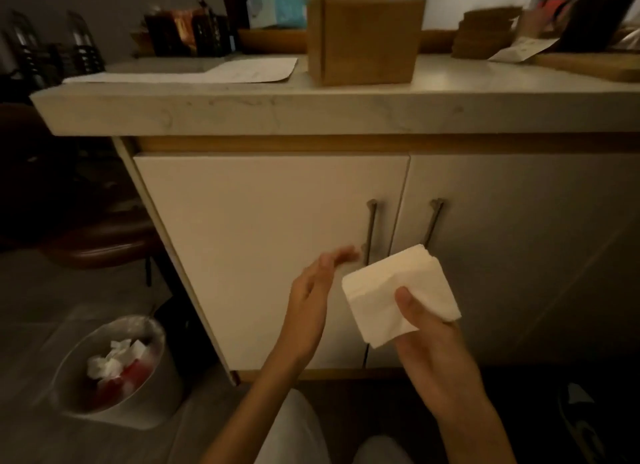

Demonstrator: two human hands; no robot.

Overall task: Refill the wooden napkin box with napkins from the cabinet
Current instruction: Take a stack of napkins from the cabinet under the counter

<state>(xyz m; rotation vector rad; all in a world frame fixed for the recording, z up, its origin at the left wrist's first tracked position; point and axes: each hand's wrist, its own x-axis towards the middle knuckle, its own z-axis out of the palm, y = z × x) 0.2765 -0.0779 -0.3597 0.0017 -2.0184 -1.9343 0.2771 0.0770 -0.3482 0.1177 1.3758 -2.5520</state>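
Low in front of the cabinet doors, the right hand (429, 345) grips a stack of white napkins (398, 293), thumb pressed on the top sheet near its lower edge and the fingers out of sight underneath; the stack is tilted, one corner pointing up toward the door handles. Just to its left, the left hand (311, 290) is empty and loose, palm turned toward the napkins, fingers extended and slightly blurred, their tips near the lower end of the left door handle (370, 228) but whether they touch it cannot be told. Both white cabinet doors (263, 241) look closed, the second handle (433, 224) standing just across the seam between them. Above, on the pale marble-patterned countertop (311, 113), the wooden napkin box (363, 37) stands upright near the front edge, well apart from the napkins held below. A sheet of paper (221, 72) lies flat on the counter to the left of the box, and a blue-and-white tissue pack (277, 6) sits behind it. A stack of brown wooden pieces (485, 33) rests farther right. Down on the floor at the left, a round metal bin (117, 370) holds crumpled white paper and something red. The person's light trousers (294, 436) show at the bottom edge.
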